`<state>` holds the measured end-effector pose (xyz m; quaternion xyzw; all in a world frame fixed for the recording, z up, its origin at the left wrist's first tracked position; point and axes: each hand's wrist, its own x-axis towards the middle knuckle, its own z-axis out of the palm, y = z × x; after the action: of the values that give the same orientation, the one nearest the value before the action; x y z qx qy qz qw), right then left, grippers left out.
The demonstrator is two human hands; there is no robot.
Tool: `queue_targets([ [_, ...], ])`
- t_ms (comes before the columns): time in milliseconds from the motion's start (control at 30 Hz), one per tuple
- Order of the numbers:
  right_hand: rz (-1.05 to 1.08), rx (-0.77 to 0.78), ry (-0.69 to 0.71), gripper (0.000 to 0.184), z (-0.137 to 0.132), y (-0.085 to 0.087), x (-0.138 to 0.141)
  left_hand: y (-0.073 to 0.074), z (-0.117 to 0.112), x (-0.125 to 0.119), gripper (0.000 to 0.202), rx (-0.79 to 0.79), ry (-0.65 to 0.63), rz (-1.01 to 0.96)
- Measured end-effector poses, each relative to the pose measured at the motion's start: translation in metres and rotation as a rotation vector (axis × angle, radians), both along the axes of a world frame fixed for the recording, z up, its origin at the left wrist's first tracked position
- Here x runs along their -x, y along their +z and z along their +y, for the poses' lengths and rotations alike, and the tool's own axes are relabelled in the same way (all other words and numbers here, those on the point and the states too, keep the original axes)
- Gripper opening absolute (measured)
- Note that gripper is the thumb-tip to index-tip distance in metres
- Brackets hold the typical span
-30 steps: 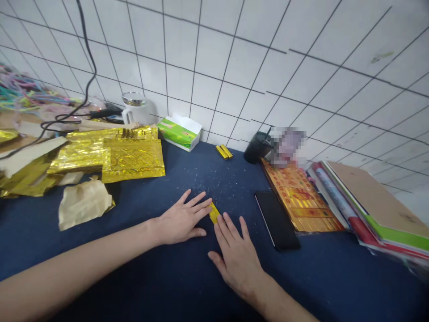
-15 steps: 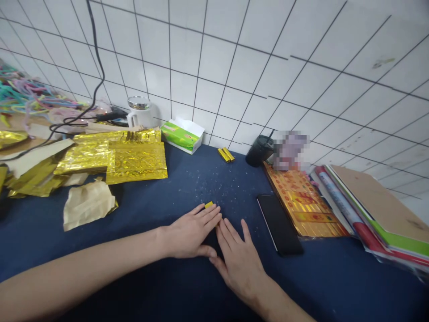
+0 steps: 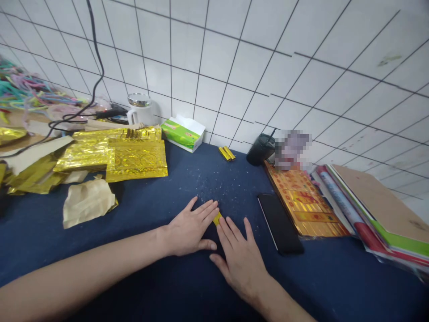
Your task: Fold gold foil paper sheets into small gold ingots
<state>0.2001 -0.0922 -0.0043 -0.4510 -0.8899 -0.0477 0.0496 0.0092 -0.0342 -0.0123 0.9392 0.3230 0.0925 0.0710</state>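
A small strip of gold foil paper point(image 3: 217, 218) lies on the dark blue table between my hands, partly covered by fingers. My left hand point(image 3: 191, 227) rests flat at its left side, fingers stretched out and the fingertips touching or very near it. On the other side my right hand point(image 3: 239, 250) lies with spread fingers, its index fingertip at the strip's lower end. Both thumbs point toward each other with a small gap. Two folded gold pieces point(image 3: 227, 153) lie farther back near the wall.
Stacked gold foil sheets point(image 3: 137, 160) and a crumpled paper piece point(image 3: 89, 201) lie left. A green tissue pack point(image 3: 182, 134), white mug point(image 3: 140, 109) and black cup point(image 3: 261, 149) stand along the wall. Rightward are a phone point(image 3: 279, 223), orange-gold sheets point(image 3: 303, 201) and folders point(image 3: 378, 205).
My hands have parted slightly, opening a gap between the thumbs. More of the gold strip now shows between the fingertips, and my left index finger has lifted away from the others.
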Motion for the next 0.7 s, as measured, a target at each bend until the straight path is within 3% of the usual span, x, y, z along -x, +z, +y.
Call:
queue_targets([
  [300, 0.030, 0.027, 0.041, 0.031, 0.026, 0.012, -0.025, 0.002, -0.015, 0.000, 0.080, -0.077, 0.061, 0.064],
  [533, -0.014, 0.067, 0.037, 0.043, 0.013, 0.008, -0.020, 0.001, -0.015, 0.003, 0.083, -0.081, 0.031, 0.038],
  [633, -0.030, 0.094, 0.032, 0.056, 0.006, 0.008, -0.015, 0.008, -0.003, 0.002, 0.057, -0.042, 0.063, 0.002],
  [700, -0.033, 0.086, 0.007, 0.055, 0.005, 0.008, -0.014, 0.017, 0.010, 0.001, 0.034, 0.015, 0.062, -0.005],
])
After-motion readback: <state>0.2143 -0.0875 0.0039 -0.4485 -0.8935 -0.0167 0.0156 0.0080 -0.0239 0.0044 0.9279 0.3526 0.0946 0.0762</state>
